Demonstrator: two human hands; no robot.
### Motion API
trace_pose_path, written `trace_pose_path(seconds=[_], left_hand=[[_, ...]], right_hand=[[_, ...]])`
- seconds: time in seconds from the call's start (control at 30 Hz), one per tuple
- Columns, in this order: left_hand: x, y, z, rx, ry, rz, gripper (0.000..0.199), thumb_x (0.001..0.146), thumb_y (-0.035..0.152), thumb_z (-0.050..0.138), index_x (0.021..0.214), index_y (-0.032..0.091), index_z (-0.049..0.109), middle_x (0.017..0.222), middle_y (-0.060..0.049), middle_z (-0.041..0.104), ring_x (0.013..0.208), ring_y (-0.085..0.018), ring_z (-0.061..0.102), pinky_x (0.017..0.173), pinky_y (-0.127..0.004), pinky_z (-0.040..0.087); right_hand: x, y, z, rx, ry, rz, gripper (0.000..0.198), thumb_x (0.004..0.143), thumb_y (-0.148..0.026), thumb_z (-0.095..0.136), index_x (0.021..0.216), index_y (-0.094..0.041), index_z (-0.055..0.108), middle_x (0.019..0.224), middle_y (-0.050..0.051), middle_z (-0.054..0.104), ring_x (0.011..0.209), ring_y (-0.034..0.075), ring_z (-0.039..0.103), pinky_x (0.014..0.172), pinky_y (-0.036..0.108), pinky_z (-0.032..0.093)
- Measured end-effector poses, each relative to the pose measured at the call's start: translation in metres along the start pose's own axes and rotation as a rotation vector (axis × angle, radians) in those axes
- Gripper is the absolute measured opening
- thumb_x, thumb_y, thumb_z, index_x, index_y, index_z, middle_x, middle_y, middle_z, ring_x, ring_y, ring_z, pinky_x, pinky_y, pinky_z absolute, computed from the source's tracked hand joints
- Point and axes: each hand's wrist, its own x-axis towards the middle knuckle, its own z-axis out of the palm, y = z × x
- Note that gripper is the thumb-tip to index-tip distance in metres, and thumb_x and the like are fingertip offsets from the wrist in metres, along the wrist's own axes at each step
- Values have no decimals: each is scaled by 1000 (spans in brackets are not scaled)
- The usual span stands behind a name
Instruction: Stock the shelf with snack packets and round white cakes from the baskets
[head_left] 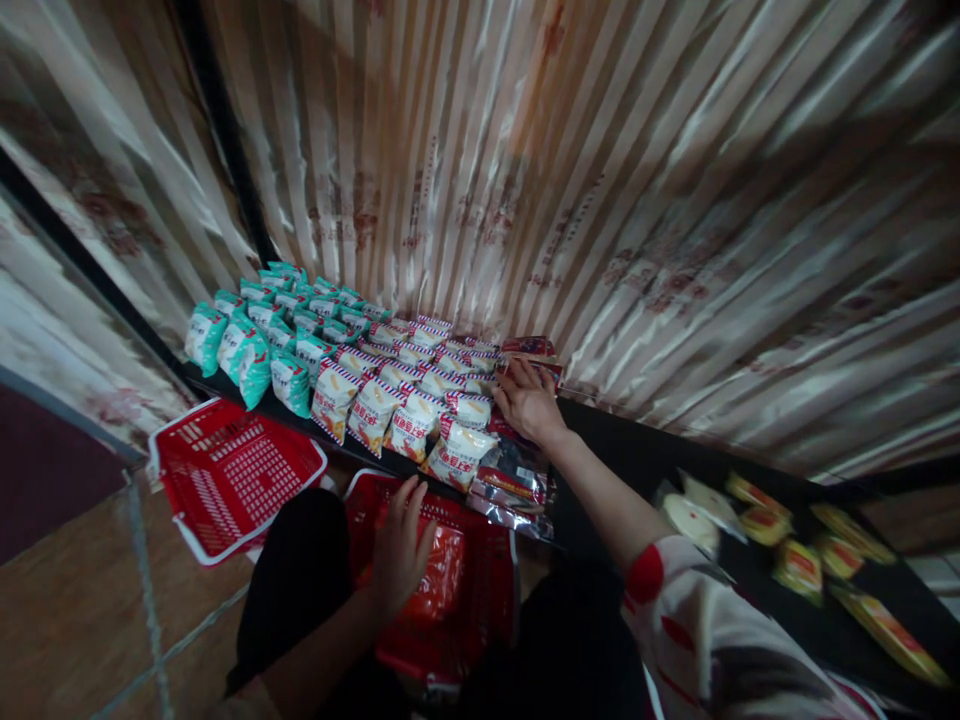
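Note:
My right hand point(531, 402) reaches across to the back of the black shelf point(611, 455). Its fingers lie spread over dark red packets point(529, 346), and parts of these are hidden under the hand. Nearer to me, a shiny dark red packet point(514, 475) lies flat at the shelf's front. To its left stand rows of white snack bags point(409, 425) with striped edges. My left hand point(403, 552) hovers above a red basket point(487, 560), fingers apart and holding nothing. Inside that basket are orange-red packages point(444, 570), partly covered by the hand.
Teal and white snack bags point(289, 380) fill the shelf's left end. Another red basket point(240, 470) sits on the tiled floor point(67, 600). Yellow packets point(799, 570) and pale round packets point(691, 522) are scattered at the right. A pleated curtain point(480, 170) hangs behind the shelf.

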Motion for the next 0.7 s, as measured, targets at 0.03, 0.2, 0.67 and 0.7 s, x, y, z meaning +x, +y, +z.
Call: trace_pose_path(seconds=[0.03, 0.2, 0.67, 0.7], left_hand=[[-7, -1, 0, -8, -27, -1, 41, 90, 22, 38, 131, 15, 41, 135, -15, 44, 129, -22, 40, 104, -41, 38], [-44, -9, 2, -86, -285, -166, 36, 89, 17, 32, 115, 14, 57, 133, -14, 46, 123, -20, 46, 105, -35, 37], [-83, -50, 42, -87, -906, -445, 27, 75, 12, 51, 99, 13, 63, 113, -16, 62, 111, -29, 54, 100, -42, 35], [-81, -49, 46, -105, -925, -455, 26, 75, 11, 51, 97, 14, 63, 111, -14, 63, 109, -28, 55, 98, -41, 36]], right_hand=[[-4, -2, -3, 25, 32, -9, 42, 93, -37, 35, 120, -16, 59, 138, 16, 45, 133, 29, 31, 106, 52, 21], [-46, -25, -34, 286, 280, -49, 38, 91, -31, 40, 119, -12, 57, 129, 16, 54, 124, 25, 44, 103, 45, 34], [-225, -132, 34, 715, -805, -12, 29, 85, -24, 46, 106, -18, 66, 104, 10, 69, 96, 22, 65, 80, 29, 48], [-225, -131, 44, 684, -859, 11, 29, 84, -24, 48, 107, -19, 65, 105, 10, 69, 97, 23, 65, 81, 29, 48]])
